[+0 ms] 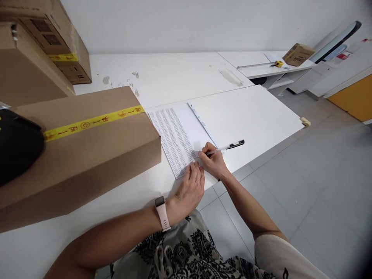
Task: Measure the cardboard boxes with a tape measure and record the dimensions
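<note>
Right hand [213,162] pinches pen [224,148], tip at paper [180,133]; left hand [190,186] loosely open, grips nothing, fingertips on paper's near edge. Paper lies on white table [247,116], right of cardboard box [110,143]. White wall [174,27] behind table, grey tiled floor [290,186] alongside.

1 head-worn view, close above the paper [183,135], forward and down

Paper [190,120] on the bench [247,116], boxes to its left.
The left hand [190,186] rests at the paper's near edge, the right hand [214,162] just right of it, holding a pen [225,147]; left of the paper lies a long carton [116,133], with two boxes [35,69] behind it; back right, on a shelf unit [261,71], a tape measure [278,63] lies left of a small box [298,55].
</note>
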`<state>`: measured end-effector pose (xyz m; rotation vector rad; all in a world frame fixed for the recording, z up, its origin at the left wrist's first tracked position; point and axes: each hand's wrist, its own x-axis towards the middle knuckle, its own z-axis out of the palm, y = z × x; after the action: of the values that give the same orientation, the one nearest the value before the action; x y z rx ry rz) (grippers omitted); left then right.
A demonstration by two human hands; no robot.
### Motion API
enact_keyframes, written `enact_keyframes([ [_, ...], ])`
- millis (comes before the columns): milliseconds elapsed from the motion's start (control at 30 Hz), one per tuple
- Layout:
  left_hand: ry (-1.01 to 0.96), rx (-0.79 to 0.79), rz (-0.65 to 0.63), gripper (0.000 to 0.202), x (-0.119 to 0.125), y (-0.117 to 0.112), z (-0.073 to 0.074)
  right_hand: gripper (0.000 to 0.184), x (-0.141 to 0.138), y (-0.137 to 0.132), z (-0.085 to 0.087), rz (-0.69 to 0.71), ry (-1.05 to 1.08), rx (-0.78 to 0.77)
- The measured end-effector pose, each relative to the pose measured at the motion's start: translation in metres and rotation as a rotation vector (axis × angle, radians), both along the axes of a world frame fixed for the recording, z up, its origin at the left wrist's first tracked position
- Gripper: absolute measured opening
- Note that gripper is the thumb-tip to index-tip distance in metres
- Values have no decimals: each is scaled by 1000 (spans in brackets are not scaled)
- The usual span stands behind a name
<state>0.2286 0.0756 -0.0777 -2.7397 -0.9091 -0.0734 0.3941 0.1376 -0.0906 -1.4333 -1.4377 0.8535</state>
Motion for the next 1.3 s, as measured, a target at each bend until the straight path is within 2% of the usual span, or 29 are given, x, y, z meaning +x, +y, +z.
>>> enact_keyframes([
  [267,36,26,-5,61,-2,0,6,26,-1,0,-2,-11,-13,13],
  [500,-26,-7,1,60,-1,-1,0,27,-1,0,0,-24,-32,11],
  [867,35,46,-7,64,0,-1,2,26,0,0,0,-28,-21,2],
  [1067,47,13,-9,65,-1,0,7,27,0,0,1,-49,-47,11],
  [1300,-3,-28,7,64,-1,-1,4,26,0,0,0,-31,-35,4],
])
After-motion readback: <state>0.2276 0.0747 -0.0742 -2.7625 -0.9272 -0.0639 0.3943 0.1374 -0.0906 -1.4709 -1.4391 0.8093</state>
